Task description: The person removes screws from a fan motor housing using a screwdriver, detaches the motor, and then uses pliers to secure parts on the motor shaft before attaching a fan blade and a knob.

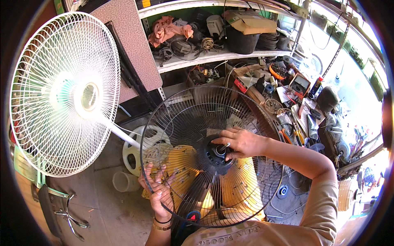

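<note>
A round black wire fan grille (pixel 186 205) spans the space over my lap, with a dark plastic hub (pixel 213 162) at its middle. My left hand (pixel 158 188) grips the grille's rim at the lower left, fingers against the wires. At the hub, my right hand (pixel 244 141) curls its fingers and thumb around the centre, where a shiny round part (pixel 221 150) shows between them. What lies under the right fingers is partly hidden. Yellow patterned cloth (pixel 242 184) on my legs shows through the wires.
A white standing fan (pixel 65 94) is close on the left. On the floor are a white slotted round base (pixel 131 158), a translucent cup (pixel 125 181) and a blue round part (pixel 282 191). A cluttered bench with an analog meter (pixel 300 85) is at right; a loaded shelf (pixel 221 57) stands behind.
</note>
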Demonstrator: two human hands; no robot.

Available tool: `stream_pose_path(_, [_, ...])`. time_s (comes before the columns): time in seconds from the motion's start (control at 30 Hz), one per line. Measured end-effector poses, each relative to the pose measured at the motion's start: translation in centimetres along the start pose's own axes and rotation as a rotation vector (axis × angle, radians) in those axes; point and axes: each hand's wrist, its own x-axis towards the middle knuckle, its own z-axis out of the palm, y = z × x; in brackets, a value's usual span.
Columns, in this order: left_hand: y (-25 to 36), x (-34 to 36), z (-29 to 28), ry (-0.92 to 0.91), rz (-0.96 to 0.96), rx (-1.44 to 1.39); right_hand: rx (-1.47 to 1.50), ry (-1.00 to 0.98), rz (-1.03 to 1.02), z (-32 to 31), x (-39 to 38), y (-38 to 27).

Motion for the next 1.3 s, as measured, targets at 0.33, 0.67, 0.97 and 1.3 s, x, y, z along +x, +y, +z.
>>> stream_pose_path(0.33, [0.0,-1.2,-1.5,-0.140,-0.139,-0.421,0.036,0.122,0.122,2.5,-0.1,-2.1])
stream_pose_path(0.67, [-0.6,-1.8,0.6,-0.054,0.018,-0.052,-0.023,0.276,0.355,5.3,-0.7,-4.4])
stream_pose_path(0.97, [-1.0,-1.4,1.0,0.106,0.107,0.327,0.154,0.081,0.429,2.6,-0.1,-4.2])
stream_pose_path(1.3, [-1.6,-1.3,1.2,0.002,0.158,0.272,0.094,0.140,0.352,3.1,0.1,-4.0])
